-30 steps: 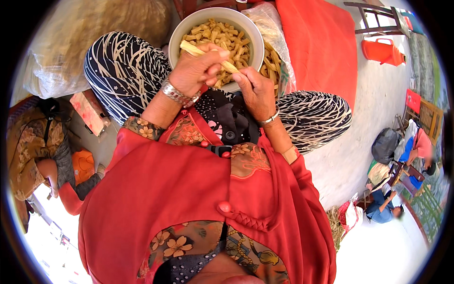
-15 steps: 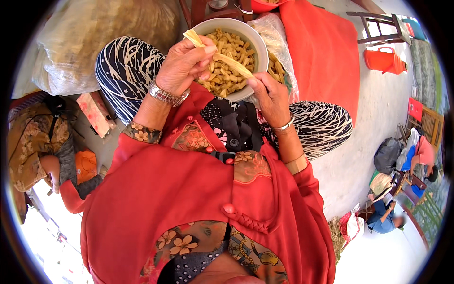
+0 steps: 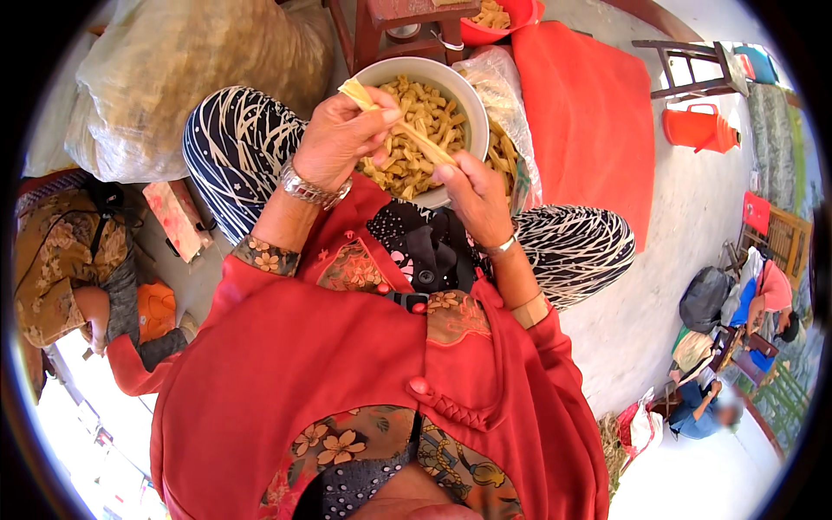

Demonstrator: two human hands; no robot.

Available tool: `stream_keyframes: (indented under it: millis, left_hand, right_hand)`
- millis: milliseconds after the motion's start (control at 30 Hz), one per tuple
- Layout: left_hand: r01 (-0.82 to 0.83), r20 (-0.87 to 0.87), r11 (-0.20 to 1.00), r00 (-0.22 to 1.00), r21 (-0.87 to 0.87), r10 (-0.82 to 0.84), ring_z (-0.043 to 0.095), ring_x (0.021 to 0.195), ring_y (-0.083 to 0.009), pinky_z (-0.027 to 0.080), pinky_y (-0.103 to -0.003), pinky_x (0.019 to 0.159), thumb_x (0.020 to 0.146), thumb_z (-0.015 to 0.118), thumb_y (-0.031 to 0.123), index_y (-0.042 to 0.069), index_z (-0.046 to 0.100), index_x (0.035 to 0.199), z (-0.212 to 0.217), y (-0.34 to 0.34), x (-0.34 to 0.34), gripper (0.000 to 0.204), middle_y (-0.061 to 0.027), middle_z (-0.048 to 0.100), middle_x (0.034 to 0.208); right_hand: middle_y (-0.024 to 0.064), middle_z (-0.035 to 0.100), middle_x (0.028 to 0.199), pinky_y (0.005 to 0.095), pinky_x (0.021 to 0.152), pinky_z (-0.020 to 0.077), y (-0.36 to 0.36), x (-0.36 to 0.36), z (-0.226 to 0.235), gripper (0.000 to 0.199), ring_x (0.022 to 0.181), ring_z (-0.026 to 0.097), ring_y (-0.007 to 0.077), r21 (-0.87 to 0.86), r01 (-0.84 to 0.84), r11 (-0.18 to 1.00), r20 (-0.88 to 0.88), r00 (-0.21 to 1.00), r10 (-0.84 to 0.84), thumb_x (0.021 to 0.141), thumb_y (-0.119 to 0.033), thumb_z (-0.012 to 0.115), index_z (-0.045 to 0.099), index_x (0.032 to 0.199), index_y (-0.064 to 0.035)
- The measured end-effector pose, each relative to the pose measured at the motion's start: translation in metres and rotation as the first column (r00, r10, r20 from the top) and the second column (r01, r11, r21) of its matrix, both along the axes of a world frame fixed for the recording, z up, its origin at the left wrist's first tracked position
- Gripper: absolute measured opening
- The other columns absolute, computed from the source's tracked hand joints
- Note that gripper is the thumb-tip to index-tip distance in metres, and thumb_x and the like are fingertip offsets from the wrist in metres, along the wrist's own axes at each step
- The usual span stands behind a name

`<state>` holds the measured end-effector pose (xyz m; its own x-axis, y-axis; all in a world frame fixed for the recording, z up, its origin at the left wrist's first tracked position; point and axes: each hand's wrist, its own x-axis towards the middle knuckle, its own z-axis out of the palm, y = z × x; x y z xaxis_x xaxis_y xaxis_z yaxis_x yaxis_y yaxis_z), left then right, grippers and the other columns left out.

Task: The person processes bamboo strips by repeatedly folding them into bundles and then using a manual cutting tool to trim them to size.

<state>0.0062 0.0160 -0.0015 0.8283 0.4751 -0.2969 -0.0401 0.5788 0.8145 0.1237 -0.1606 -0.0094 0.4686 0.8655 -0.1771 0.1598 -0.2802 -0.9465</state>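
Left grip (image 3: pixel 345 134), right grip (image 3: pixel 479 197) wider apart; red basin (image 3: pixel 523 15) come into view.

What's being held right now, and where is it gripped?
A pale yellow strip: the left hand grips it near its upper-left end, the right hand at its lower-right end.

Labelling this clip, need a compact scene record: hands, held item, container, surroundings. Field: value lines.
Left hand: left hand closed around pale yellow strip, one end sticking out past it
Right hand: right hand pinching the strip's other end
Strip pose: slanting between the hands, above the bowl
Container: round pale bowl holding many yellow-brown pieces
Left of bowl: large bulging translucent sack
Right of bowl: clear plastic bag, then red cloth
Beyond bowl: reddish-brown stool
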Motion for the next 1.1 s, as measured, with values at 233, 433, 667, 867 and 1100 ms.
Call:
stream_keyframes:
  millis: [233, 433, 667, 867, 1100]
  left_hand:
    - [-0.076, 0.003, 0.997, 0.997, 0.006, 0.076, 0.032, 0.045, -0.0033, 0.037, -0.022, 0.044, 0.087, 0.056, 0.007, 0.005, 0.059, 0.093, 0.038, 0.028, 0.026, 0.007, 0.0017, 0.046, 0.061]
    - [-0.129, 0.287, 0.969, 0.956, 0.21, 0.065, 0.034, 0.048, -0.0034, 0.039, -0.023, 0.051, 0.088, 0.056, 0.011, 0.003, 0.06, 0.091, 0.08, 0.079, 0.084, 0.009, 0.0009, 0.052, 0.066]
    - [-0.174, 0.282, 0.977, 0.95, 0.12, 0.134, 0.046, 0.044, -0.0079, 0.044, -0.025, 0.044, 0.086, 0.054, 0.01, 0.005, 0.059, 0.072, 0.077, 0.12, 0.127, 0.015, -0.0029, 0.057, 0.06]
    - [-0.263, -0.069, 0.747, 0.922, 0.611, 0.381, 0.05, 0.04, -0.0127, 0.042, -0.027, 0.038, 0.081, 0.059, 0.017, 0.001, 0.06, 0.068, 0.031, 0.131, 0.159, 0.021, -0.0038, 0.057, 0.054]
    - [-0.115, -0.2, 0.747, 0.927, 0.655, 0.318, 0.046, 0.042, -0.0054, 0.04, -0.022, 0.041, 0.084, 0.063, 0.018, 0.002, 0.062, 0.086, 0.032, 0.119, 0.097, 0.016, 0.0001, 0.056, 0.06]
  right_hand:
    - [0.0075, 0.048, 0.06, 0.0291, 0.052, 0.039, 0.031, 0.037, 0.042, 0.028, 0.053, 0.046, 0.0164, 0.172, 0.053, 0.984, 0.245, 0.965, -0.095, 0.091, -0.025, 0.056, 0.056, 0.077, -0.0003]
    - [0.0083, 0.05, 0.056, 0.0316, 0.05, 0.0394, 0.098, 0.096, 0.095, 0.028, 0.052, 0.05, 0.0183, 0.434, 0.044, 0.9, 0.518, 0.805, -0.289, 0.09, -0.027, 0.056, 0.058, 0.077, -0.0021]
    - [0.0079, 0.056, 0.065, 0.0318, 0.055, 0.0433, 0.155, 0.152, 0.089, 0.033, 0.057, 0.052, 0.0216, 0.431, 0.019, 0.902, 0.669, 0.665, -0.333, 0.092, -0.034, 0.052, 0.055, 0.078, -0.0052]
    - [0.0144, 0.056, 0.061, 0.0416, 0.054, 0.0422, 0.176, 0.176, 0.028, 0.029, 0.058, 0.054, 0.0354, 0.133, 0.052, 0.99, 0.813, 0.565, -0.139, 0.088, -0.032, 0.055, 0.057, 0.076, -0.0061]
    - [0.0099, 0.056, 0.061, 0.0327, 0.054, 0.0421, 0.118, 0.147, 0.01, 0.023, 0.056, 0.053, 0.0221, 0.248, 0.179, 0.952, 0.503, 0.816, -0.285, 0.087, -0.026, 0.057, 0.064, 0.083, -0.0046]
